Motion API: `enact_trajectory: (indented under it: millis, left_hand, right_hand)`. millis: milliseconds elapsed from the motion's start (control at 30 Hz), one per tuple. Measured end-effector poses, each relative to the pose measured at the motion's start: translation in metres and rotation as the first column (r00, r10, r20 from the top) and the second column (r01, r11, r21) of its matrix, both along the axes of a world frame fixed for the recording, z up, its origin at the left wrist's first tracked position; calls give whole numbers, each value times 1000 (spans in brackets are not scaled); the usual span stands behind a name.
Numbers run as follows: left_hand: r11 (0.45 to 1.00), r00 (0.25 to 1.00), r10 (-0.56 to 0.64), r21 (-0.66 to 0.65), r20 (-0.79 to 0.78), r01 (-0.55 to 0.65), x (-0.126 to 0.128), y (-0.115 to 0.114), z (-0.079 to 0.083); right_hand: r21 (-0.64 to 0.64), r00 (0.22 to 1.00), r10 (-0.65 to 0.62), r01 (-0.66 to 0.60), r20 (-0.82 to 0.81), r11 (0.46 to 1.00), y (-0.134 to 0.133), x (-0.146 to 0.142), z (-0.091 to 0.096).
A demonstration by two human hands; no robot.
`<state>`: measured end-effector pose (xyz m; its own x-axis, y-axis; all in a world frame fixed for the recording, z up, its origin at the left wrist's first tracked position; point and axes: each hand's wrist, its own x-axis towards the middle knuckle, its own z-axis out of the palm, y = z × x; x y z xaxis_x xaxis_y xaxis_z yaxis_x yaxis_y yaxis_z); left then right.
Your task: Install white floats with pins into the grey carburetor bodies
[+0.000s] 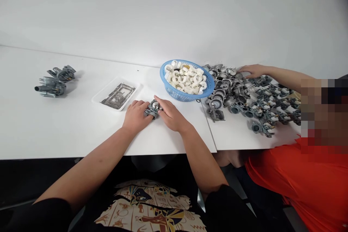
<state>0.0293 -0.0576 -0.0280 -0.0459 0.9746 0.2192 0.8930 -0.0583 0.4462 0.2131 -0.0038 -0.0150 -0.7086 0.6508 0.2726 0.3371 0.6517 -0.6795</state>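
Observation:
A grey metal carburetor (pixel 150 113) rests on the white table in front of me, its open side up. A white plastic float (pixel 156 105) sits in it. My left hand (pixel 136 116) is closed around the carburetor's left side. From the right, my right hand (pixel 173 115) has its fingers closed at the float and the carburetor's rim; its fingertips partly cover them. Left of my hands lies a white tray (pixel 95 98) of thin metal pins (pixel 118 96). Behind my right hand stands a blue basket (pixel 179 95) heaped with white floats (pixel 186 78).
Two carburetors (pixel 53 87) stand at the far left. Right of the basket are a pile of metal float bowls (pixel 224 87) and several carburetors (pixel 268 108). A co-worker's hand (pixel 254 70) reaches onto the pile. A small black ring (pixel 198 100) lies near a table seam (pixel 208 125).

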Motion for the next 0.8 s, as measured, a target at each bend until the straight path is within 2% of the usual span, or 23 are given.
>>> enact_trajectory:
  millis: [133, 367, 633, 800]
  left_hand:
    - [1000, 1000, 6, -10, 2, -6, 1, -1, 0]
    - [999, 1000, 23, -30, 16, -23, 1, -1, 1]
    - [998, 999, 38, -56, 14, -37, 2, -1, 3]
    - [998, 999, 34, -60, 11, -34, 4, -1, 7]
  right_hand:
    - [-148, 1000, 6, -7, -9, 989, -1, 0, 0]
    - [-219, 996, 26, -45, -86, 975, -3, 3, 2]
    - [-271, 965, -125, 60, -231, 961, -2, 0, 1]
    - [-313, 959, -148, 67, -244, 947, 5, 2, -2]
